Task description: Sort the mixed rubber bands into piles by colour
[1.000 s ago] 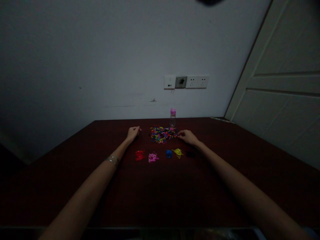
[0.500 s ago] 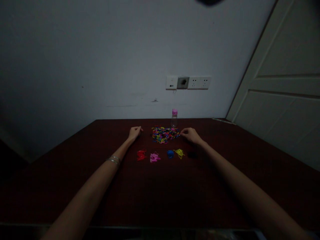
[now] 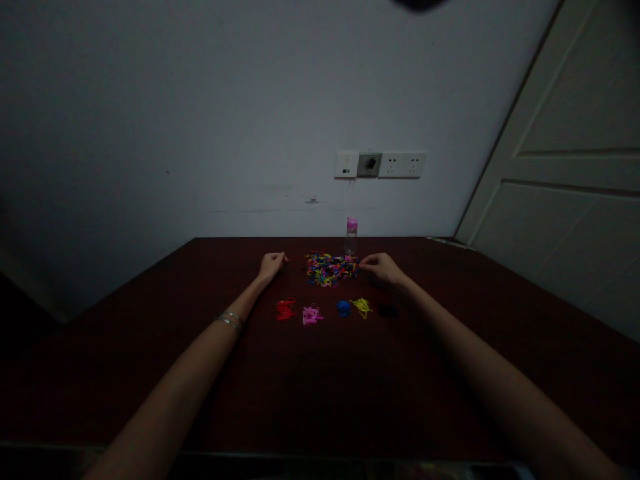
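A mixed heap of small coloured rubber bands (image 3: 330,268) lies on the dark red table. At its right edge is my right hand (image 3: 383,267), thumb and fingertips pinched together; whatever is between them is too small to make out. My left hand (image 3: 272,265) rests on the table left of the heap, fingers curled in, apart from the bands. Nearer to me lies a row of small single-colour piles: red bands (image 3: 285,309), pink bands (image 3: 312,315), blue bands (image 3: 343,308), yellow bands (image 3: 362,307) and a dark pile (image 3: 387,311), hard to see.
Behind the heap a clear bottle with a pink cap (image 3: 351,237) stands upright. The wall carries a row of sockets (image 3: 380,165). A white panelled door (image 3: 565,160) is at the right. The table's front edge (image 3: 310,455) runs along the bottom.
The view has shifted slightly, so everything sits a little further right. My right fingertips have moved slightly relative to the heap's right edge; my left hand stays put.
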A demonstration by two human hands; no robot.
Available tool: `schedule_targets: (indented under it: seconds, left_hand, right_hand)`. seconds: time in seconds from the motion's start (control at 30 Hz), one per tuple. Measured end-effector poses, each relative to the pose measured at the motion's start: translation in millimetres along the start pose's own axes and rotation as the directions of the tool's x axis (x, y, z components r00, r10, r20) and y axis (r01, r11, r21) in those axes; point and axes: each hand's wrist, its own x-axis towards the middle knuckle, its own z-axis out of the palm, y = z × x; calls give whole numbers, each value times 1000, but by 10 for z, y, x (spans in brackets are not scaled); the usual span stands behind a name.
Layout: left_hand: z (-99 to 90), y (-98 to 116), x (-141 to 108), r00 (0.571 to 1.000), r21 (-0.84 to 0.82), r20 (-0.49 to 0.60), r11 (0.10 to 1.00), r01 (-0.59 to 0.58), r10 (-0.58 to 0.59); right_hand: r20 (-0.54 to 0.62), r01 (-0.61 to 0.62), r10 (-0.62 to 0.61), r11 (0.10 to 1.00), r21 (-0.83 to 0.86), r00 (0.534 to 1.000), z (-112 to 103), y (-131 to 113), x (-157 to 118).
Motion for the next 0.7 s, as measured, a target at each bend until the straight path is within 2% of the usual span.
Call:
schedule_targets:
  seconds: [0.27, 0.33, 0.43, 0.5, 0.57, 0.7]
  left_hand:
    - [-6, 43, 9, 999, -29, 17, 999, 38, -37]
    - [7, 119, 10, 998, -18, 52, 999, 43, -42]
    - [99, 338, -29, 986, 3, 164, 999, -34, 33]
    - [216, 541, -101, 951, -5, 293, 995, -101, 98]
    - [362, 751, -204, 882, -26, 454, 991, -132, 129]
    - [644, 1045, -412, 804, -114, 577, 989, -98, 146]
  right_hand:
    - [-2, 55, -55, 997, 55, 998, -57, -19, 62]
    - [5, 78, -79, 994, 75, 997, -66, -67, 47]
    - [20, 101, -104, 987, 128, 994, -58, -175, 19]
    - [32, 103, -110, 981, 166, 993, -42, -258, 3]
    - [45, 104, -115, 976, 190, 992, -20, -337, -9]
    - [70, 151, -166, 971, 184, 984, 24, -450, -28]
